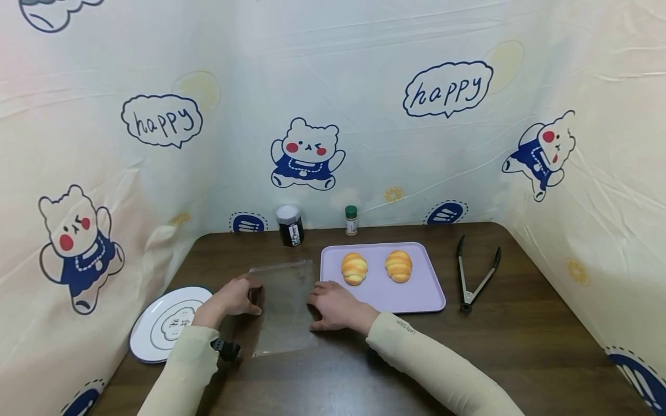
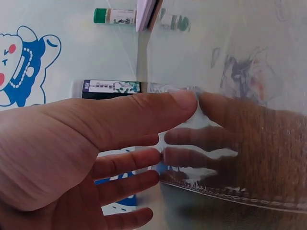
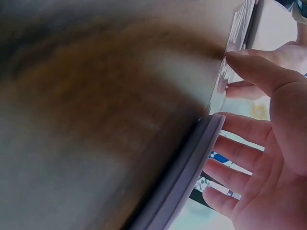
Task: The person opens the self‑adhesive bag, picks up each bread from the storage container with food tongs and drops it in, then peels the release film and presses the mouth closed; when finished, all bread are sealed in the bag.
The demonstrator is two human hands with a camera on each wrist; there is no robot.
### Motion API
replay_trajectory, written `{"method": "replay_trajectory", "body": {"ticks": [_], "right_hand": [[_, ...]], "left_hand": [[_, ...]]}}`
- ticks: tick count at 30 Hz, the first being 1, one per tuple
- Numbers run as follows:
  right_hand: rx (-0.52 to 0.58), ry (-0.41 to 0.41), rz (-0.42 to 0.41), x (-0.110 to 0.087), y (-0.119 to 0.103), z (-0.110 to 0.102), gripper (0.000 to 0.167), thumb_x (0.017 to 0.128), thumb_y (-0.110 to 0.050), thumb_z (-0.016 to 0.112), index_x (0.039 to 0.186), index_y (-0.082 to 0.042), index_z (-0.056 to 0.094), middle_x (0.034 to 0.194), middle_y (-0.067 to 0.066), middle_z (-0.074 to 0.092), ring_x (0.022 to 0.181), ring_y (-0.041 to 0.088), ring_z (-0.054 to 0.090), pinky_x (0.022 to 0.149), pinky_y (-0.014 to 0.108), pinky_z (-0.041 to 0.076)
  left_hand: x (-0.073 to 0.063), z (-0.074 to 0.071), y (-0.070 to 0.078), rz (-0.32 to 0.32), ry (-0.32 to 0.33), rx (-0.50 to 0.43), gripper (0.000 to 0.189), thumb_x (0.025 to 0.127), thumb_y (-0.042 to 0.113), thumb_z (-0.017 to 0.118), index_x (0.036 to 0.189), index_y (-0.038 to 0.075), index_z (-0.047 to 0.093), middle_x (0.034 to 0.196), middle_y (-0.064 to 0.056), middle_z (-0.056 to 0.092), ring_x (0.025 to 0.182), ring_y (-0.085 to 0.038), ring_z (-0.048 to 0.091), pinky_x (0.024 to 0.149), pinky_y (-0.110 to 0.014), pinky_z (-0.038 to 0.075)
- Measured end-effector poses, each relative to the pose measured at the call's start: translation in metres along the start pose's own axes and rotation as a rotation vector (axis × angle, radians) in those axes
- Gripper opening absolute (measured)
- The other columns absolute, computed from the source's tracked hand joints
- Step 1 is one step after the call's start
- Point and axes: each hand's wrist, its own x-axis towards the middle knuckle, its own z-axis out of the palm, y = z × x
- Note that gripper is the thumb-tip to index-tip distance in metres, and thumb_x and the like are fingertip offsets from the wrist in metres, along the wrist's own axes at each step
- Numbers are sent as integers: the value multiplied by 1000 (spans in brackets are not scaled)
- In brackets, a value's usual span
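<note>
A clear plastic sheet (image 1: 286,312) with a seam along its edge lies flat on the dark wooden table, between the two hands. My left hand (image 1: 234,297) is at the sheet's left edge. In the left wrist view its thumb and fingers are extended, fingertips meeting the glossy surface. At the right edge, my right hand (image 1: 335,306) has its thumb on or beside the sheet. The right fingers reach toward the left rim of a lilac tray (image 1: 406,297); whether they touch it I cannot tell. Neither hand grips anything.
Two croissant-shaped breads (image 1: 354,269) sit on the tray. Black-tipped tongs (image 1: 468,296) lie spread at the right. White plates (image 1: 148,332) are at the left, beside the left forearm. A dark jar (image 1: 290,226) and a green-capped bottle (image 1: 351,222) stand along the back.
</note>
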Motion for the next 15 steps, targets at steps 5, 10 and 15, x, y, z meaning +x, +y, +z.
{"method": "replay_trajectory", "body": {"ticks": [5,10,15], "right_hand": [[-16,-8,6,0,-2,-2,51,84,-57,71,120,-21,70,127,-1,67,133,22,53,113,37,41],[-27,-4,-2,-1,-2,-5,46,82,-58,73,115,-25,72,121,-3,68,128,19,54,109,36,41],[-16,-3,-22,-1,-1,-6,41,83,-54,74,114,-28,74,118,-6,69,125,19,55,109,36,41]], "left_hand": [[0,0,0,18,-6,6,70,73,23,89,133,-1,60,140,-31,50,123,-44,54,104,-62,43],[0,1,-2,40,12,26,67,72,24,90,129,1,63,134,-27,55,114,-39,58,99,-58,48],[2,2,-3,61,36,40,55,72,20,89,121,6,68,120,-17,62,95,-27,59,86,-49,53]]}}
